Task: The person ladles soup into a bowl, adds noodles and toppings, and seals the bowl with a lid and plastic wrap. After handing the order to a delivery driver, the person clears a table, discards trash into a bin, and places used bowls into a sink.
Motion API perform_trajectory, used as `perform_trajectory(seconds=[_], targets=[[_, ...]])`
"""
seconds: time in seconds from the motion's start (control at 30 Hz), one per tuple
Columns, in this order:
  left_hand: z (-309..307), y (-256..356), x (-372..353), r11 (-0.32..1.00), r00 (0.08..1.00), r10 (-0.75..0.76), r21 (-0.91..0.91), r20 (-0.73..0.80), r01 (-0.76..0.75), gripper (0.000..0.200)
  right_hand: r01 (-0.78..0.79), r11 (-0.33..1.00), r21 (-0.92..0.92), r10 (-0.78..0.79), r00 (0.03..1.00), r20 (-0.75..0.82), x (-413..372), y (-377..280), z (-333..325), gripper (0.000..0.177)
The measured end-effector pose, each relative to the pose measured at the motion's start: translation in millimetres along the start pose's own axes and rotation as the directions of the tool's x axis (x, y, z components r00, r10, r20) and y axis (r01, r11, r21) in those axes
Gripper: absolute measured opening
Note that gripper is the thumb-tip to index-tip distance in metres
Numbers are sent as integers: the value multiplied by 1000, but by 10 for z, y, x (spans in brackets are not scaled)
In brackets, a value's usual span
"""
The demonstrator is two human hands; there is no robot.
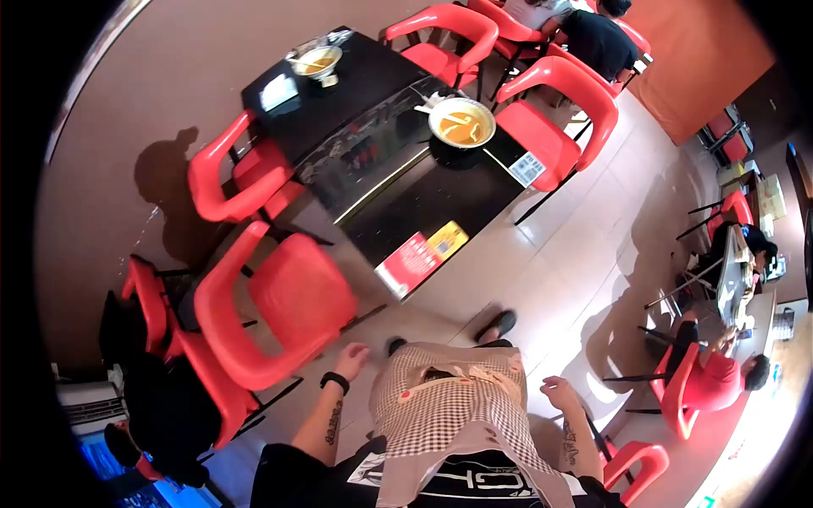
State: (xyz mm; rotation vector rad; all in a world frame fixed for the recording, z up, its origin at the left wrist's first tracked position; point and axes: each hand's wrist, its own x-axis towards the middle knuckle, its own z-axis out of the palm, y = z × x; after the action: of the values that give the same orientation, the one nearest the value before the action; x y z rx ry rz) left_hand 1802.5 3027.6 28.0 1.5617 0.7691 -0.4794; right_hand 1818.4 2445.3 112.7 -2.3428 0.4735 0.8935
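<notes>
My left hand (351, 360), with a black band on its wrist, hangs beside the checked apron (449, 398), nearest to a red chair (301, 292). Its fingers are loosely curled and blurred, and nothing shows in them. On the apron's other side is my right hand (557, 394), fingers curled in, contents too small to make out. Ahead stands a black table (394, 212). A large bowl (461, 124) with orange soup residue and a crumpled tissue at its rim sits on it. Farther back is a smaller bowl (317, 62) with utensils.
A red and yellow card (412, 264) lies at the table's near corner, a QR card (527, 168) at its right edge. Red chairs surround the table. People sit at the top, at the lower left and at the right, where a person in red (716, 381) sits.
</notes>
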Motion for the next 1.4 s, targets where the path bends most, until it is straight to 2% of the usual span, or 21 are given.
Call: perform_trajectory(seconds=[0.13,0.2,0.23,0.3,0.4,0.43,0.5,0.57,0.63,0.7,0.77,0.8,0.87,0.9,0.93,1.0,1.03,1.07,1.1,1.23,1.4], targets=[[650,175,654,984,994,-67,-172,-92,50,27,18,991,-134,-21,1000,-16,1612,197,-1317,49],[1136,24,915,966,961,-200,-204,-188,161,23,203,919,-337,-253,961,-110,2775,202,-2108,67],[1456,-24,904,934,918,-306,-267,-252,238,21,253,952,-170,-284,939,-194,3391,74,-2501,73],[1789,-440,1045,499,894,-282,-743,347,446,18,213,975,-60,-220,904,-367,4829,-155,-3194,81],[3245,802,778,834,838,-546,-110,-14,541,16,114,921,372,72,889,-451,6481,-823,-3986,86],[3480,994,787,805,828,-557,-207,64,557,17,53,836,547,204,894,-399,6853,-1175,-4207,86],[4005,1410,673,834,829,-536,-254,-159,491,18,-94,568,818,444,871,-208,7200,-1891,-4453,86],[4316,1750,550,787,779,-606,-263,-162,558,19,-59,393,918,185,983,-16,8041,-1799,-4371,74],[4477,1781,534,766,772,-610,-386,-180,515,16,140,443,886,304,906,-295,8167,-1971,-4361,43],[4771,1843,419,675,754,-628,-619,-194,402,13,130,357,925,300,922,-246,8357,-1792,-4463,43],[4959,1898,602,670,731,-642,-634,-232,387,9,194,485,853,203,923,-326,8450,-1691,-4647,46],[5031,1663,659,631,740,-629,-713,-240,306,8,63,595,801,263,927,-269,8435,-1752,-4829,47],[5549,1673,340,480,684,-700,-844,-204,240,8,-272,824,497,369,923,-106,8919,-1317,-5194,42],[5624,1888,558,413,644,-739,-888,-197,203,9,-85,975,-206,116,983,142,9140,-1336,-5281,37],[5706,2151,726,339,598,-782,-925,-175,173,9,380,633,-675,-152,916,372,9335,-1380,-5367,32],[6034,2402,806,387,534,-783,-922,-319,16,13,759,139,-636,-456,620,639,8832,-2131,-5129,23],[6124,2466,938,426,481,-780,-902,-401,-62,15,839,-320,-439,-469,263,843,8815,-2790,-4844,20],[6025,2749,1068,489,426,-749,-858,-507,-161,17,849,-272,-453,-710,141,690,7976,-3798,-4438,25],[5780,3148,1166,500,381,-735,-828,-561,-253,17,862,305,-405,-622,503,601,6992,-4880,-4180,29],[4536,4626,1584,926,249,-313,-353,-917,-137,14,975,200,-97,-655,206,727,6286,-6757,-3414,25],[3126,6342,2423,954,198,300,299,-933,-36,20,995,29,-93,-535,94,840,6326,-8027,-2854,22]])
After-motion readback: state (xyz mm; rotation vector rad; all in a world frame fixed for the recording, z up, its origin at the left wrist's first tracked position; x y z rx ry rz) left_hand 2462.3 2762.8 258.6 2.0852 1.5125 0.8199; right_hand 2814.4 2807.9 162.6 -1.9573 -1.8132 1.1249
